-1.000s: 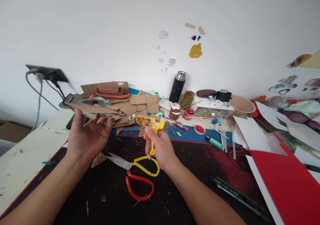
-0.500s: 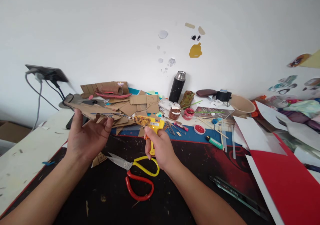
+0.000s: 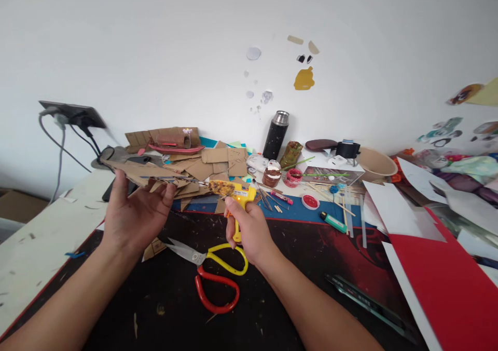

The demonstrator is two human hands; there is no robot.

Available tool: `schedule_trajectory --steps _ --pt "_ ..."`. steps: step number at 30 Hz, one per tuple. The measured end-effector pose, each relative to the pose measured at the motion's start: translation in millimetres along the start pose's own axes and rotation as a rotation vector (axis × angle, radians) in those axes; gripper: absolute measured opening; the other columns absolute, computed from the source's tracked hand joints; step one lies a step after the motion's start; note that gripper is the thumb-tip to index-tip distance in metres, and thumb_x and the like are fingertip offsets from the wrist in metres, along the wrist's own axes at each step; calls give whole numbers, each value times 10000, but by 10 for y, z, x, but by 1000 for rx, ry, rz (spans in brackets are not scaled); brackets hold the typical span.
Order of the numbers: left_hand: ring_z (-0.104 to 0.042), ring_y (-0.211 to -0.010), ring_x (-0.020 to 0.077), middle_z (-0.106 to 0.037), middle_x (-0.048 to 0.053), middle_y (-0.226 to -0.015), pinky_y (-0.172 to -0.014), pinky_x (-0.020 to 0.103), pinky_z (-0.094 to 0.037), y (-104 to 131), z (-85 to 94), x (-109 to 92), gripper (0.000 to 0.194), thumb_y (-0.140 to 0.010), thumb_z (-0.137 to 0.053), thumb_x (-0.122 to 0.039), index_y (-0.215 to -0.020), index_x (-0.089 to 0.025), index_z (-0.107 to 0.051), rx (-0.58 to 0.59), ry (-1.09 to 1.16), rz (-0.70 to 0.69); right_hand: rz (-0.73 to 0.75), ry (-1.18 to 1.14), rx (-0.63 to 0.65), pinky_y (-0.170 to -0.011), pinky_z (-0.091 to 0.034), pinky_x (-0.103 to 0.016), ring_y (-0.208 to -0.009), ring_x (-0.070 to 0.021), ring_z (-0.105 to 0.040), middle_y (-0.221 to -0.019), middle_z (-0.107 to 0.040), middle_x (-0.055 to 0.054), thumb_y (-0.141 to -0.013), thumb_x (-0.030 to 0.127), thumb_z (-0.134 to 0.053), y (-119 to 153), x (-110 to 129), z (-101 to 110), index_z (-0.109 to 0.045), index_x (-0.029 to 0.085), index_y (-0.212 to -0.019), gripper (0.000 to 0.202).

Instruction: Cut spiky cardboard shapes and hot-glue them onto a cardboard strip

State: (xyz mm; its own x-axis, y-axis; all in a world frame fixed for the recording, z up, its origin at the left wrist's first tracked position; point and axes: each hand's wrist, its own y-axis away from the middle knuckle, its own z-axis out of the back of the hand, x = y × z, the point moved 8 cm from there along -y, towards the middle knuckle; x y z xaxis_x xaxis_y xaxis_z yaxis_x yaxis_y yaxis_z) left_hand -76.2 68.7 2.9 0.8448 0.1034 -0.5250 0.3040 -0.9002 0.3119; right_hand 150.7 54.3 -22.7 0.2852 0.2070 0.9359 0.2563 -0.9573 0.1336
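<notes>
Raised at the left, my left hand (image 3: pixel 138 213) grips a flat, pointed cardboard piece (image 3: pixel 136 173) between thumb and fingers. A yellow hot glue gun (image 3: pixel 238 198) with brown-stained front is in my right hand (image 3: pixel 249 226), fingers wrapped round its handle. Its nozzle points left, close to the right end of the cardboard piece; whether they touch I cannot tell. Below the hands, scissors (image 3: pixel 200 257) with one yellow and one red handle lie open on the dark mat (image 3: pixel 175 320).
Behind my hands are cardboard scraps (image 3: pixel 218 156) and a red model boat (image 3: pixel 177 147). Paint jars (image 3: pixel 272 174), a black thermos (image 3: pixel 276 134) and a green lighter (image 3: pixel 333 222) stand or lie farther right. A cutter (image 3: pixel 369 304) and red sheet (image 3: pixel 439 278) lie at the right.
</notes>
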Motion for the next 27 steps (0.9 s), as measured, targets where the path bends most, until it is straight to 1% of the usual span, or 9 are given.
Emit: schedule_trajectory --steps 3,6,10,17,22,27 --pt "-888 -859 266 -849 104 -1062 -702 299 -778 13 -26 -3 413 -1208 -541 -590 -1367 -295 -782 6 -8 -9 7 2 7 -376 -330 -233 -328 -109 -437 -426 -526 69 -877 848 -817 -2 -2 -4 -607 257 -766 636" --pt "-884 -855 267 -856 119 -1070 -684 294 -773 12 -16 -4 434 -1208 -533 -600 -1372 -284 -782 -14 -14 -3 1 2 7 -370 -320 -231 -326 -108 -437 -428 -525 70 -867 856 -820 -4 -15 0 -604 257 -762 646" --pt "-890 -861 269 -856 121 -1063 -693 287 -770 23 -27 -1 442 -1199 -549 -616 -1373 -286 -785 -17 -14 -4 -3 3 7 -370 -324 -233 -325 -110 -439 -430 -525 72 -871 863 -816 -6 -25 3 -600 261 -765 649" --pt "-882 -825 264 -862 114 -1028 -666 280 -769 62 -69 -3 492 -1221 -494 -596 -1396 -232 -775 -21 -24 -35 1 0 3 -367 -311 -229 -319 -106 -438 -422 -532 65 -863 854 -819 -9 -11 3 -609 255 -754 644" --pt "-878 -858 270 -858 130 -1077 -666 293 -773 34 -23 4 439 -1212 -519 -582 -1399 -276 -771 -35 -16 -6 1 -1 -1 -368 -323 -231 -323 -110 -441 -425 -528 68 -860 852 -828 -4 -9 1 -605 256 -750 646" --pt "-880 -889 270 -845 133 -1107 -713 283 -773 4 12 -3 446 -1196 -553 -601 -1396 -266 -769 -25 -32 -1 -3 -2 0 -370 -334 -233 -327 -114 -441 -427 -530 68 -866 847 -826 -5 -16 -3 -608 257 -759 638"
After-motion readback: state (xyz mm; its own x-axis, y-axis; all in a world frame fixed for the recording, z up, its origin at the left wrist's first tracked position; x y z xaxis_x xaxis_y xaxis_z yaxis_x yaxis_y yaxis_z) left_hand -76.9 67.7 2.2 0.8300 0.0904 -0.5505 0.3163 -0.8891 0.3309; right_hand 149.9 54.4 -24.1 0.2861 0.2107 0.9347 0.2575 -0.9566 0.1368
